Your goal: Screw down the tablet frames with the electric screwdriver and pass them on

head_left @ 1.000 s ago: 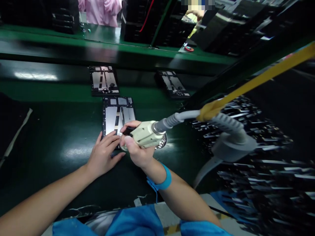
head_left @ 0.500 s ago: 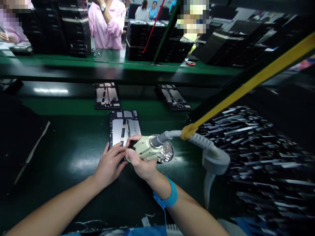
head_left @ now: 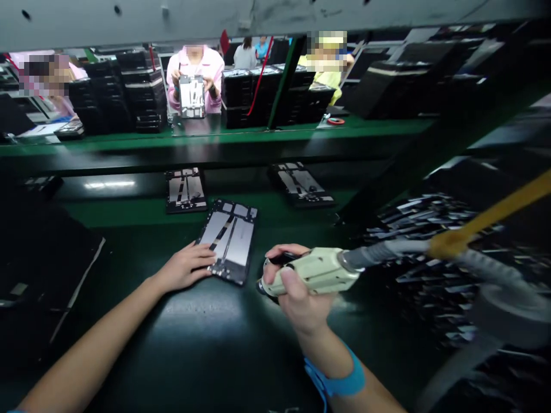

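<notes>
An opened tablet (head_left: pixel 239 244), its silver inner plate and dark strips exposed, lies tilted on the green bench in front of me. My left hand (head_left: pixel 185 267) rests at its left edge, fingers stretched out over the lower left corner. To the right of the tablet, my right hand (head_left: pixel 305 298) is wrapped around a pale green electric screwdriver (head_left: pixel 325 269). The tool is held nearly level, its tip pointing left, apart from the tablet. A blue band (head_left: pixel 344 376) circles my right wrist. The dish of shiny screws seen earlier is mostly hidden behind the hand and tool.
Two more opened tablets, one left (head_left: pixel 185 190) and one right (head_left: pixel 303 184), lie farther back. A thick grey cable (head_left: pixel 396 250) hangs from a yellow strap (head_left: pixel 495 215). Dark stacked parts (head_left: pixel 430 229) stand at right, a black stack (head_left: pixel 38 258) at left. Co-workers sit across the bench.
My right hand and the screwdriver have moved right, off the tablet. The tablet has turned clockwise and sits farther right. The co-worker opposite now holds up a tablet.
</notes>
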